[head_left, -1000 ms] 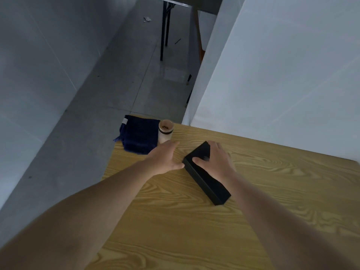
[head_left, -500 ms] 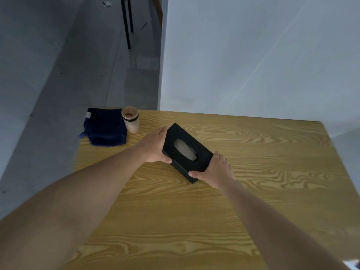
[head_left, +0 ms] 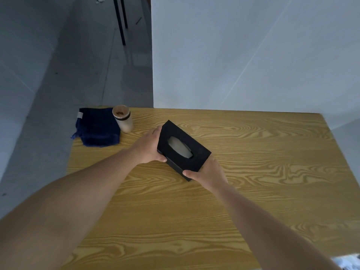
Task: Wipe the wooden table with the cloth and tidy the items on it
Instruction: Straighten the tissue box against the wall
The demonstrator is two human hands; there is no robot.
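Left hand: we find the left hand (head_left: 148,146) curled against the far-left end of the black tissue box (head_left: 183,149), thumb along its near edge, fingers wrapped on the far side.
Right hand: the right hand (head_left: 207,174) clasps the near-right end of the same box, thumb on the top edge; the fingers are hidden beneath and behind.
Box position: it sits diagonally, roughly mid-width of the wooden table (head_left: 253,172) and toward the far edge, with its oval slot up. We cannot tell whether it is lifted or resting on the wood.
Cloth: the dark blue cloth (head_left: 97,129) lies folded at the far-left corner, one fringe overhanging the left edge. Neither hand is on it.
Cup: a pale lidded cup (head_left: 123,118) stands upright, just beside the cloth on its right and near the far edge.
Risk, cup: we judge that swinging the box leftward could knock the cup, since the left hand is already near it; a tall, narrow vessel tips easily.
Risk, cloth: a tug or nudge at the overhanging fringe could drag the cloth off the left edge.
Risk, grip: holding by the ends only, a smooth box could slip or twist if one hand lets go early.
Writing: we read no brand or text anywhere. A small white tag shows on the cloth's far-left corner, its print too small to read.
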